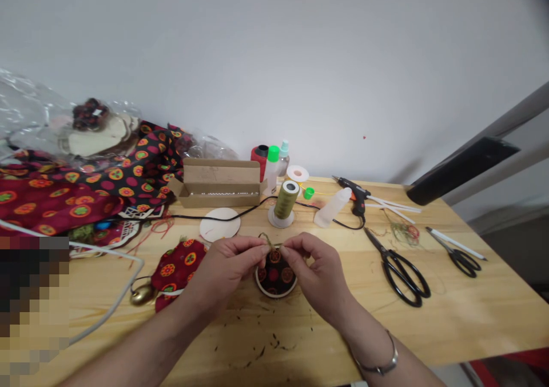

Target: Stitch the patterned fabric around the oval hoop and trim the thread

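Observation:
A small round disc (pixel 275 276) covered in dark fabric with orange dots lies on the wooden table (pixel 450 312). Both my hands meet just above its far edge. My left hand (pixel 227 267) pinches an olive-green thread (pixel 266 239) that loops up between the fingertips. My right hand (pixel 315 267) pinches the same thread from the other side, with a metal bracelet on its wrist. A spool of olive-green thread (pixel 285 200) stands upright behind the hands.
Large black scissors (pixel 398 267) and a smaller pair (pixel 458 256) lie to the right. A black glue gun (pixel 355 195), white bottles, a cardboard box (pixel 218 184), a blank round disc (pixel 220 224) and patterned fabric piles (pixel 86 187) fill the back and left. A fabric piece (pixel 178 267) lies left.

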Available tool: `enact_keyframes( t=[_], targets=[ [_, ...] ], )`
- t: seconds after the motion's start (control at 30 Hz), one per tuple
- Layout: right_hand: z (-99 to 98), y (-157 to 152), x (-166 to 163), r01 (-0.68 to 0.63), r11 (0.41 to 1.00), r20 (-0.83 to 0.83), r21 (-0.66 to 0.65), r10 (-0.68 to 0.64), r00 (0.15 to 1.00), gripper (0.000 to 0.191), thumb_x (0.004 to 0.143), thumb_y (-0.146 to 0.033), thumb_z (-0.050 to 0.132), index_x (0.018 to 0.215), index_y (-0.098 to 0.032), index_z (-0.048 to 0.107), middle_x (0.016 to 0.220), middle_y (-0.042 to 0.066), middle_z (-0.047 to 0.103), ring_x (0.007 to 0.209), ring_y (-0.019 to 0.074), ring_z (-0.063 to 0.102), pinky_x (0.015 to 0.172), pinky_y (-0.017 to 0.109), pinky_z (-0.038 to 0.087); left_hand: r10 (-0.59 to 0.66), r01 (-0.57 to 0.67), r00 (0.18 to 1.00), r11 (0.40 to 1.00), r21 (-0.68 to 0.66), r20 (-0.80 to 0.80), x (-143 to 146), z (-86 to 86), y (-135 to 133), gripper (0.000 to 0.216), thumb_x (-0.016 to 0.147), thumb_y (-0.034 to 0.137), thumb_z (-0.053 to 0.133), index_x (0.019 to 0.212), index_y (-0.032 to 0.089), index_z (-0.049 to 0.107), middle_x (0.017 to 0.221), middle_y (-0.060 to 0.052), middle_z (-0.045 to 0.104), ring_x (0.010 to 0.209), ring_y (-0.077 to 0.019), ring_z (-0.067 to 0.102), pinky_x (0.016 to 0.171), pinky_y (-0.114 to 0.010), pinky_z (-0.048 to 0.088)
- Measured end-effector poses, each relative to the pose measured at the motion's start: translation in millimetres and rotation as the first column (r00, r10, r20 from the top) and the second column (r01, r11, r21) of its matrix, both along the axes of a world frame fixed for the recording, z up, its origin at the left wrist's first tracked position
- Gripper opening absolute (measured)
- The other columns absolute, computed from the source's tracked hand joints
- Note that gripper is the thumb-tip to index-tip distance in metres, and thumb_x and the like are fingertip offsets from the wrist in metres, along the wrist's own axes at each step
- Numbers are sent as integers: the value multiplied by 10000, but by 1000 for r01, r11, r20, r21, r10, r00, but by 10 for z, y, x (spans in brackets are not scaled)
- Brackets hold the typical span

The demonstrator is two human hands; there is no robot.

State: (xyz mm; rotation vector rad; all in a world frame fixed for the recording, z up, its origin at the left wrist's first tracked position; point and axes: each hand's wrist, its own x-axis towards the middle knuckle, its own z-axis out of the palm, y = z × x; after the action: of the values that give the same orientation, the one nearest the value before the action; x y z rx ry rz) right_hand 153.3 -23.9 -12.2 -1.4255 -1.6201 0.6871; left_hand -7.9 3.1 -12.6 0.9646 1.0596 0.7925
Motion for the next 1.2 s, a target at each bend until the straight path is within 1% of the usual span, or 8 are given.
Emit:
enact_keyframes(
  t=[0.1,0.2,0.33,0.5,0.7,0.9,1.07,1.2],
  targets=[
    [10,-22,-21,-13,988,51,152,5,999,113,813,-171,546,719,-177,608,650,12,592,645,138,527,602,263,430,16,-16,1000,1000,5,-26,17,42,-2,163,672,299,687,652,137,691,525,34,505,493,-82,401,486,-204,304],
    [-12,-41,-44,-53,946,138,319,9,990,100,820,-143,536,756,-175,608,684,27,610,680,152,522,632,290,423,36,-35,998,999,20,-46,30,62,4,164,660,301,688,610,144,681,501,42,488,473,-79,377,462,-200,277],
    [-70,-64,-62,-139,896,314,422,-1,949,87,822,-122,539,805,-170,610,723,42,630,693,165,505,652,324,392,35,-34,999,999,30,-36,27,40,1,148,665,293,693,621,152,687,510,39,507,474,-80,386,454,-199,283],
    [-84,-95,-63,-224,848,519,481,-69,852,84,823,-123,542,811,-174,608,698,40,610,681,173,477,630,326,348,44,-41,997,997,-59,62,28,2,-15,111,650,270,722,644,162,697,521,44,539,490,-74,431,477,-185,331],
    [-76,-107,-61,-284,830,630,479,-100,771,102,848,-148,513,794,-173,596,676,33,582,661,173,452,604,331,295,82,-52,983,982,-179,162,41,17,-16,117,622,246,750,620,151,682,524,41,539,507,-64,454,489,-159,346],
    [-101,-89,-66,-257,845,642,469,-127,756,129,845,-135,504,747,-167,582,653,37,572,641,174,423,593,333,271,66,-30,978,983,-181,197,41,46,-24,183,605,248,763,549,131,634,504,42,515,484,-54,422,466,-153,312],
    [-109,-87,-77,-263,846,656,465,-129,744,172,848,-140,498,688,-168,557,632,32,551,622,166,399,580,326,249,13,29,970,985,-168,245,42,26,-15,252,664,273,726,513,127,587,456,59,461,410,-27,314,391,-145,203],
    [-114,-70,-86,-260,840,653,476,-140,744,216,853,-145,490,642,-172,531,608,28,536,610,162,389,571,328,239,8,36,968,985,-171,251,31,-11,-26,206,684,263,717,567,130,613,511,41,511,473,-43,412,451,-137,298]
  ],
)
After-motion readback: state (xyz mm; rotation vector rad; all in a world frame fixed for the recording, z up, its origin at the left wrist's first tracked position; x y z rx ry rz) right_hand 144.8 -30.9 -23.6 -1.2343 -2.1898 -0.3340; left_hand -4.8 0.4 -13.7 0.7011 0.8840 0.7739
